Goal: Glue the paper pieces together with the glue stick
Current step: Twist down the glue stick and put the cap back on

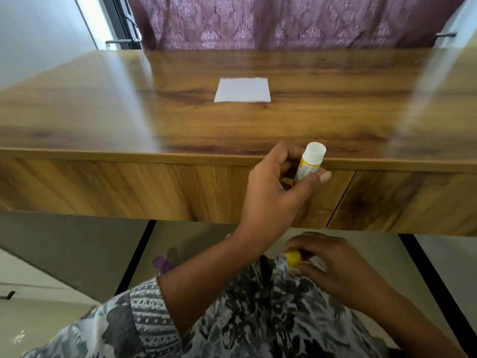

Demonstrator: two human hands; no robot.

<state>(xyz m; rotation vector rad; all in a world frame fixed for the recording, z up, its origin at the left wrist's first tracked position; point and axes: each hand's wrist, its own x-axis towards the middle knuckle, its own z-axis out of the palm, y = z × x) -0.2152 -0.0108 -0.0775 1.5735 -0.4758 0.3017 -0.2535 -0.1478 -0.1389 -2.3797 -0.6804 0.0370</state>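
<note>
A white paper piece [242, 90] lies flat on the wooden table [103, 120], past its middle. My left hand [273, 187] holds an uncapped white and yellow glue stick [309, 161] upright at the table's front edge, well short of the paper. Below the table, over my lap, my right hand [338, 264] pinches the yellow cap [293, 258] of the glue stick between its fingertips.
A purple patterned curtain [284, 21] hangs behind the table. Under the table run black metal legs [136, 257], and a purple object [161, 263] shows near my left forearm. My patterned clothing [245, 319] fills the bottom of the view.
</note>
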